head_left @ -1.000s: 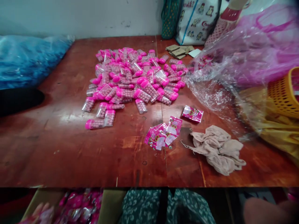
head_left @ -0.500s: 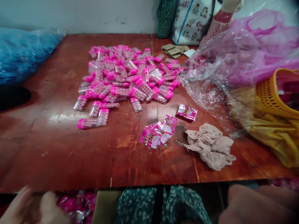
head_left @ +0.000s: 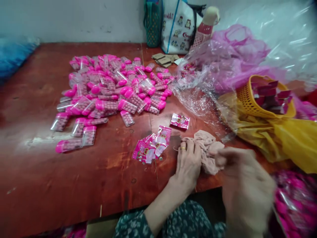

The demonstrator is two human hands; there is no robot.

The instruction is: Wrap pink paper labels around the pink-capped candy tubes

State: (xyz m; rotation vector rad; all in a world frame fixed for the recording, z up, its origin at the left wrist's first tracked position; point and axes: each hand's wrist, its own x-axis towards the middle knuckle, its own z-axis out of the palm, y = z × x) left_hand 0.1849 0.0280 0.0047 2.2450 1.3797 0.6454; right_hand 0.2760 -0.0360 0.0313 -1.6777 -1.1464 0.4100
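A crumpled pale pink cloth [head_left: 209, 153] lies near the front edge of the table. My left hand [head_left: 188, 162], with a ring on one finger, is closed on the left side of this cloth, its fingertips partly hidden in the folds. On the cloth's right, my right hand [head_left: 247, 185] is raised close to the camera and smeared by motion. Its fingers look bent, but whether they hold any cloth is unclear. Just left of the cloth lie overlapping pink printed packets [head_left: 151, 147], and a single pink packet [head_left: 180, 121] sits behind it.
Many pink-capped clear containers of small balls [head_left: 106, 86] are heaped on the red-brown table [head_left: 74, 178]. Farther right are crinkled clear plastic [head_left: 195, 96], a yellow basket [head_left: 250, 99] and yellow plastic [head_left: 292, 138]. Bags [head_left: 175, 29] stand against the wall, near brown card pieces [head_left: 164, 59].
My view has turned to the right. My left hand has come up from below the table's edge at left onto the cloth. My right hand has risen beside it.
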